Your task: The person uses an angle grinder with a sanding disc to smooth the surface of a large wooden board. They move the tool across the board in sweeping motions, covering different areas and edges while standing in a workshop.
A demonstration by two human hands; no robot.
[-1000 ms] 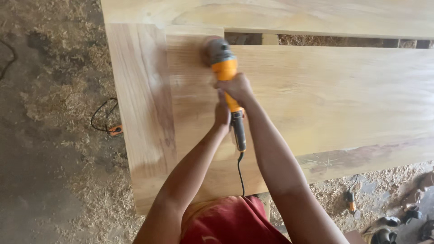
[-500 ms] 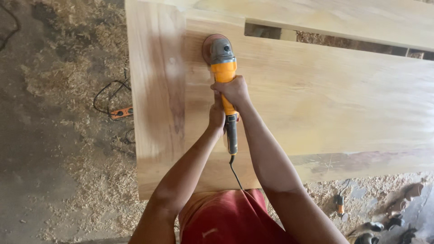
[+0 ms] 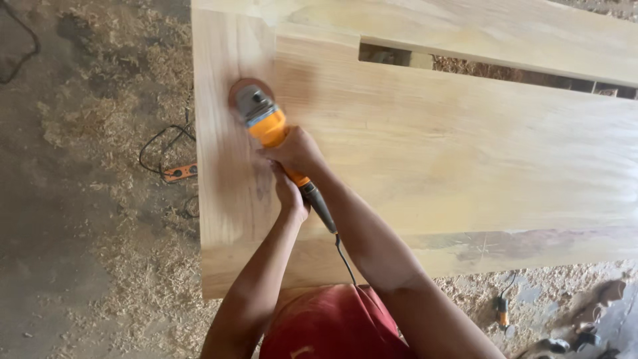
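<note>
Head view, starting at the left: sawdust (image 3: 100, 219) lies thick on the floor, with an orange power strip (image 3: 181, 172) and its dark cable beside the wooden panel (image 3: 465, 153). My grinder (image 3: 266, 119), orange-bodied with a sanding disc, sits on the panel near its left edge, the disc on the upright board just where it meets the wide middle board. My left hand (image 3: 291, 197) is curled shut around the dark rear handle; my right hand (image 3: 297, 151) is wrapped tightly over the orange body just ahead of it. To sand well here, I judge I should keep the disc nearly flat, press lightly and evenly, and not linger over the joint, so no hollow forms. The black cord (image 3: 343, 256) runs back toward my red shirt (image 3: 332, 326); it is best kept behind the disc.
</note>
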